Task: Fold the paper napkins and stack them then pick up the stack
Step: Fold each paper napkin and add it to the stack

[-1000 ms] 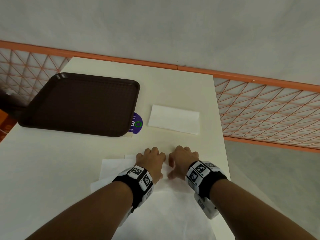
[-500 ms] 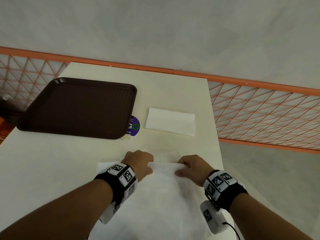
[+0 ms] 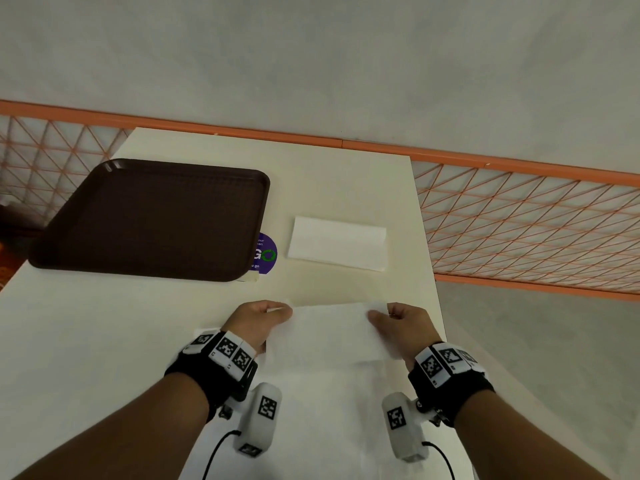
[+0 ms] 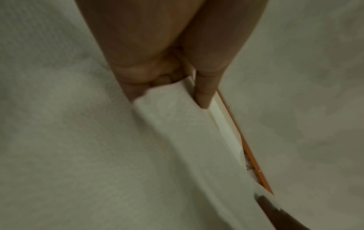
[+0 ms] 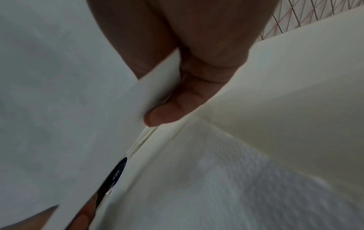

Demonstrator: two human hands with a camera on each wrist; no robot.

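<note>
Both hands up off the tabletop [image 3: 180,341], each pinching a far corner of the open napkin [image 3: 332,341]; left hand [image 3: 258,320] on the left corner, thumb over and fingers [image 4: 204,93] curled under the edge; right hand [image 3: 403,323] on the right corner, thumb [image 5: 167,113] pressed on the sheet; held edge runs left to right between the hands, roughly level, lifted clear of the tabletop; rest of the sheet slopes down toward the body, near part lying on the tabletop; another white sheet shows under it at the left; one folded napkin [image 3: 337,242] lies flat farther out, well apart, long axis left to right, slightly nearer the right hand; brown tray [image 3: 152,220] far left, purple sticker [image 3: 265,252] at its corner; judgement: fold in hand, first one done; the held edge lies on the far side of the sheet, so the fold would come toward the body, both corners travelling together to keep the crease square.
</note>
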